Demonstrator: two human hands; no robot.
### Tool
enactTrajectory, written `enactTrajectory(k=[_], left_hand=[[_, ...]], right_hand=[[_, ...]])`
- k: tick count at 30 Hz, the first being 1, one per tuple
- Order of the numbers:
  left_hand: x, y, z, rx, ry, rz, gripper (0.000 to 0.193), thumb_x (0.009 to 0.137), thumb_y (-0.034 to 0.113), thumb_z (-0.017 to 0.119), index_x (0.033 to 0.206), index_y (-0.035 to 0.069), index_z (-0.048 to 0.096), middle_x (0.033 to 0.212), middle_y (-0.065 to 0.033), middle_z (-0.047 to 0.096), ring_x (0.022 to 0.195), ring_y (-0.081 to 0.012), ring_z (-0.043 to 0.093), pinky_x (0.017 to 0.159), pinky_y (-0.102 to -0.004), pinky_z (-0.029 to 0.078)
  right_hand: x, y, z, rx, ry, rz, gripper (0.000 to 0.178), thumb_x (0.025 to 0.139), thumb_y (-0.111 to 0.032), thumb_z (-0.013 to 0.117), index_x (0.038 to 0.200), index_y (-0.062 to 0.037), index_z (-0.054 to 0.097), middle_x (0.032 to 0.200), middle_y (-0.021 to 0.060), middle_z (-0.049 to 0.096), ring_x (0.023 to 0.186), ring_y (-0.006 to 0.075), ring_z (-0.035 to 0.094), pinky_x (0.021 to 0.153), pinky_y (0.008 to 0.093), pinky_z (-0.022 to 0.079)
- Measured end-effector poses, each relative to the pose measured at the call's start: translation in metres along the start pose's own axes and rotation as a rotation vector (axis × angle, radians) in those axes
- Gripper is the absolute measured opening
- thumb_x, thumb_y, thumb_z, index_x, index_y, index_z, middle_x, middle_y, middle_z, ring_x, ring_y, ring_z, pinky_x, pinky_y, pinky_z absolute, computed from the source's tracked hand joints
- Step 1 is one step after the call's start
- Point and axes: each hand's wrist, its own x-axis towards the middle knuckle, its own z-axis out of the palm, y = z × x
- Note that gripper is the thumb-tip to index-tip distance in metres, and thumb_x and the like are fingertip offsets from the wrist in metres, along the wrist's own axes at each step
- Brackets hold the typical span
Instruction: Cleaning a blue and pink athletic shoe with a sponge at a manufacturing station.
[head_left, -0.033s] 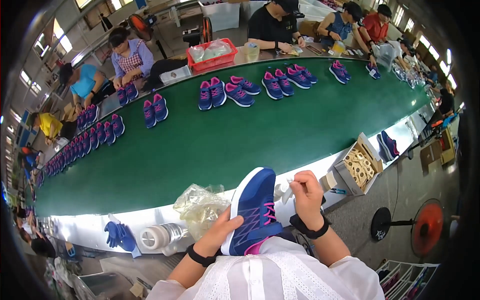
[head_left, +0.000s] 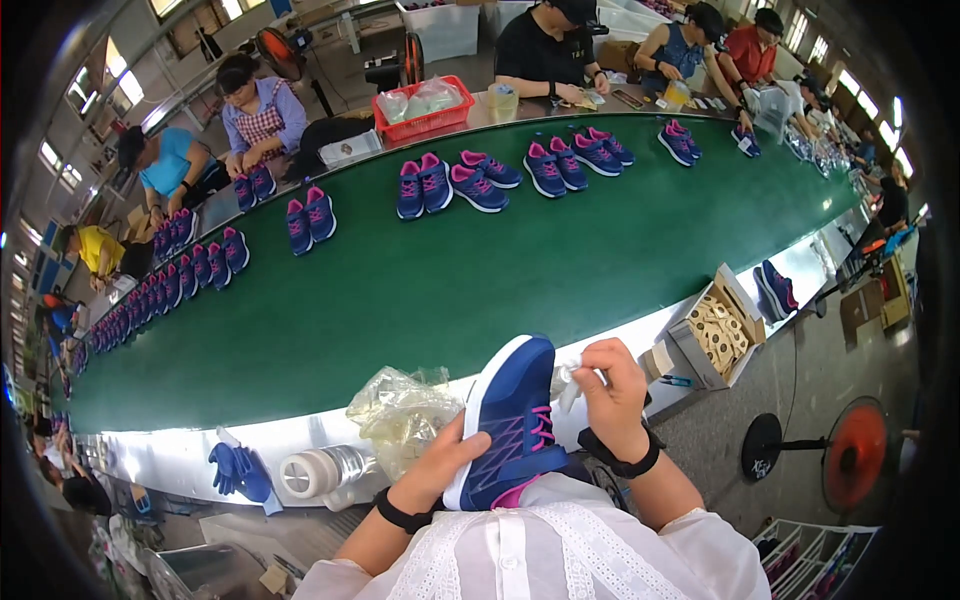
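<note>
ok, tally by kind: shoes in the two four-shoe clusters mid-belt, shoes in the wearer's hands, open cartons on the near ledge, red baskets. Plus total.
Clustered shoes: 8
Held shoe, in the left hand: 1
Open carton: 1
Red basket: 1
Total: 11

grey floor (head_left: 715,425) | bright windows (head_left: 131,88) left and right | long green-topped table (head_left: 420,290)

green belt (head_left: 420,290): navy-pink sneakers (head_left: 433,184) along far edge
</note>
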Motion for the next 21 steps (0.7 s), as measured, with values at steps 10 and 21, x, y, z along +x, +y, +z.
enactTrajectory(k=[10, 21], left_hand=[[-0.017, 0.011, 0.016, 0.281, -0.017, 0.053, 0.064, 0.089, 0.023, 0.063, 0.139, -0.005, 0.034, 0.125, -0.0123, 0.053, 0.112, -0.0168, 0.051, 0.097, -0.0309, 0.042], [-0.025, 0.006, 0.005, 0.342, 0.000, 0.065, 0.062, 0.090, 0.023, 0.062, 0.139, -0.004, 0.034, 0.126, -0.0134, 0.053, 0.114, -0.0179, 0.051, 0.098, -0.0314, 0.040]], right_hand=[[0.029, -0.032, 0.006, -0.437, -0.354, -0.568, 0.010, 0.068, -0.007, 0.065, 0.072, -0.0157, 0.061, 0.074, -0.0038, 0.057, 0.074, 0.0166, 0.056, 0.094, 0.0468, 0.036], [0.010, -0.045, 0.023, -0.433, -0.335, -0.601, 0.012, 0.067, -0.006, 0.063, 0.073, -0.0159, 0.063, 0.073, -0.0040, 0.056, 0.070, 0.0143, 0.056, 0.095, 0.0458, 0.035]])
